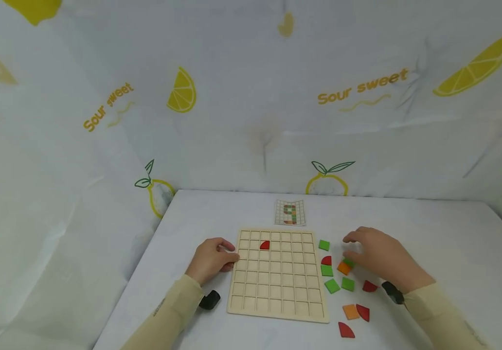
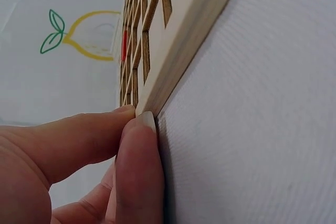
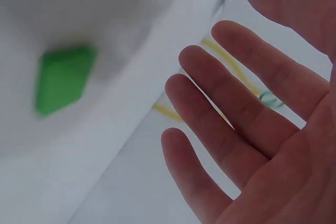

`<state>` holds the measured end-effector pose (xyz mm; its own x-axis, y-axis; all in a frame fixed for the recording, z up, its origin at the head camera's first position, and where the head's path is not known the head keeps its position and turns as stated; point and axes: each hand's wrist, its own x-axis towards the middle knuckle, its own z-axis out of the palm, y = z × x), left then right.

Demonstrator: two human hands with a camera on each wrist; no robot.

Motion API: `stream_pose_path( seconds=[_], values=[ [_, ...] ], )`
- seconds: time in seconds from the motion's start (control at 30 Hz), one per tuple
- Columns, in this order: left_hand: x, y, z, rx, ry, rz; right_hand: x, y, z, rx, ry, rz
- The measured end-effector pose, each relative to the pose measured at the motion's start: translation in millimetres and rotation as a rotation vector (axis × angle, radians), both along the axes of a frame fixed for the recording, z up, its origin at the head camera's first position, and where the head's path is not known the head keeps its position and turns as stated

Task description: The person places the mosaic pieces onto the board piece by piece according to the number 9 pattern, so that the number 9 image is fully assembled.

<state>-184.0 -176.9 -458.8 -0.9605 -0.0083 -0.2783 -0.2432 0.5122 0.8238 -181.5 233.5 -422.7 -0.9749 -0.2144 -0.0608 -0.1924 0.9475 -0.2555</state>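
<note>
At the wooden grid board's point(image 1: 277, 277) left edge, your left hand point(image 1: 211, 260) pinches it steady; your right hand point(image 1: 380, 257) hovers open-fingered over the loose tiles point(image 1: 343, 277)

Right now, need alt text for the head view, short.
A person's left hand grips the left edge of a wooden grid board on a white table, while the right hand hovers open over loose green, orange and red tiles. One red tile sits in the board; a pattern card lies behind it.

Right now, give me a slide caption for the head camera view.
Left hand steadies a wooden grid board holding one red piece, while the right hand hovers over loose coloured tiles.
</note>
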Motion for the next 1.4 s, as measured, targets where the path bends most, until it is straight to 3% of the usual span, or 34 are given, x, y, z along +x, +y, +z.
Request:
stream_pose_path(
  seconds=[0.2, 0.43, 1.1, 1.4],
  values=[
    [0.5, -3, -1.4, 0.019, 0.003, 0.011, 16.0, 36, -1.2, 0.019, 0.004, -0.072],
    [-0.5, -6, -0.8, 0.026, 0.002, 0.022, 23.0, 57, -7.9, 0.006, -0.068, -0.126],
    [-3.1, -3, -2.9, 0.018, -0.01, 0.019, 22.3, 64, -22.9, 0.03, -0.021, -0.146],
    [-2.6, -1, -4.5, 0.035, -0.005, 0.011, 19.3, 62, -21.6, -0.002, -0.052, -0.175]
  ],
)
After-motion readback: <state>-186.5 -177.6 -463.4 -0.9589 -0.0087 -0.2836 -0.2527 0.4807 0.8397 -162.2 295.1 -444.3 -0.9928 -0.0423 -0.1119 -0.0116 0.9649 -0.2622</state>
